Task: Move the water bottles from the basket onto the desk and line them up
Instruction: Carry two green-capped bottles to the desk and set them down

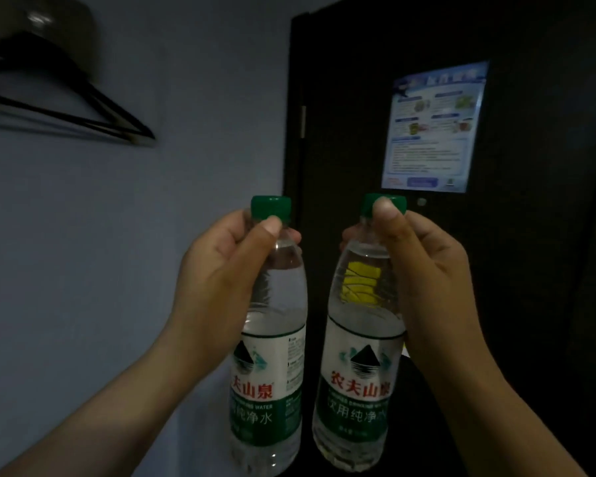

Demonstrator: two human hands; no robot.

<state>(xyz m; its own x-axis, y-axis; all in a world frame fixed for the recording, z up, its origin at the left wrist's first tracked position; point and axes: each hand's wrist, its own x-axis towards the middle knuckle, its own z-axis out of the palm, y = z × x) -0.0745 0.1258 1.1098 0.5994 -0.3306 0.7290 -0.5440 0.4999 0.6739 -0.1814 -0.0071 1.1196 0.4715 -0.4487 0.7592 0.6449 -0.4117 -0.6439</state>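
Held up side by side in mid-air, nearly upright and just apart: the left bottle [270,342] of water, gripped at its neck by the left hand [221,270], and the right bottle [358,359], pinched just below its green cap by the right hand [427,273] (both caps are on). At 1 o'clock a blue notice [434,129] hangs on a dark door [537,270]; at 10 o'clock, black hangers [93,108] against the wall [83,270].

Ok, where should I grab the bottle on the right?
Hold the right bottle at its thin neck, just under the green cap, coming in from its right side like the right hand does. Fingers can probably wrap that narrow part, and the wider cap should stop it slipping.
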